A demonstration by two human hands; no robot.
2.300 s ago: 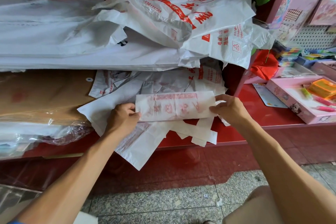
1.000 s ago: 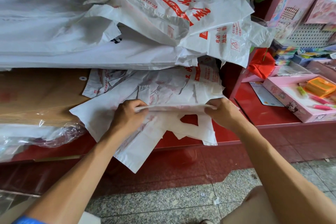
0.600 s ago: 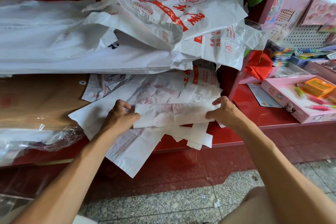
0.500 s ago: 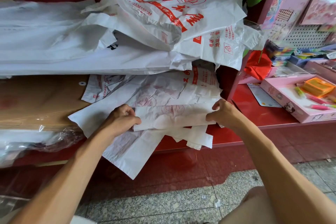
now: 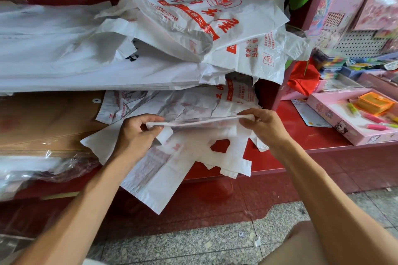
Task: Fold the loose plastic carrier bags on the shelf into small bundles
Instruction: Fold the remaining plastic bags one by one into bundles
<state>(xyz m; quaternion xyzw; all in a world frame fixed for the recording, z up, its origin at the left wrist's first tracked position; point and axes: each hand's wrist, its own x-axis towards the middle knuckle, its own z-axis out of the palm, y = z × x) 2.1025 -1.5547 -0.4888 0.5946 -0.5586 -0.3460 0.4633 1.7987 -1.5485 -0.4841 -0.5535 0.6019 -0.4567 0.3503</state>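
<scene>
Red shelf (image 5: 301,135) carries the white carrier bags. Folded bag strip (image 5: 200,121) stretches edge-on between the left hand (image 5: 137,133) and right hand (image 5: 262,127), each pinching one end. Beneath them lie loose bags (image 5: 172,168); above, a bag heap (image 5: 193,17).

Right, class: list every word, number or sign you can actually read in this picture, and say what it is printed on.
"5536135788": red digits on the top printed carrier bag; the first digit is partly creased.
"电话" and "地址": red characters on the bag hanging at the right.
Triangle recycling sign: same bag; the number inside is too small to read.
Large red characters and round logo on the top bag: too crumpled to read.
Folded strip held between both hands: print too faint.
</scene>
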